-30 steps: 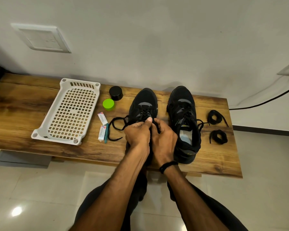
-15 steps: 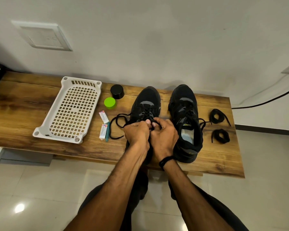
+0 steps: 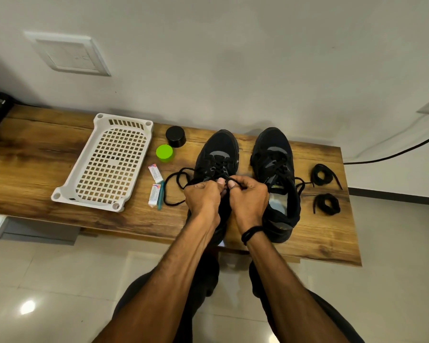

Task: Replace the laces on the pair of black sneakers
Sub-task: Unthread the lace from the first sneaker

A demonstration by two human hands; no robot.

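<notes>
Pinching the lace point(image 3: 177, 173) in our left grip point(image 3: 202, 196) and right grip point(image 3: 248, 198), we seem to be unthreading this shoe point(image 3: 218, 149); next needs a steady outward pull

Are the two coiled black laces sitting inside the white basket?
No, the coiled laces lie on the wooden bench beside the right-hand sneaker, well apart from the white basket.

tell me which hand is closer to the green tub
Left. The left hand sits right of the green tub, toward the bench's front edge, pinching the lace; the right hand is farther right again.
</notes>
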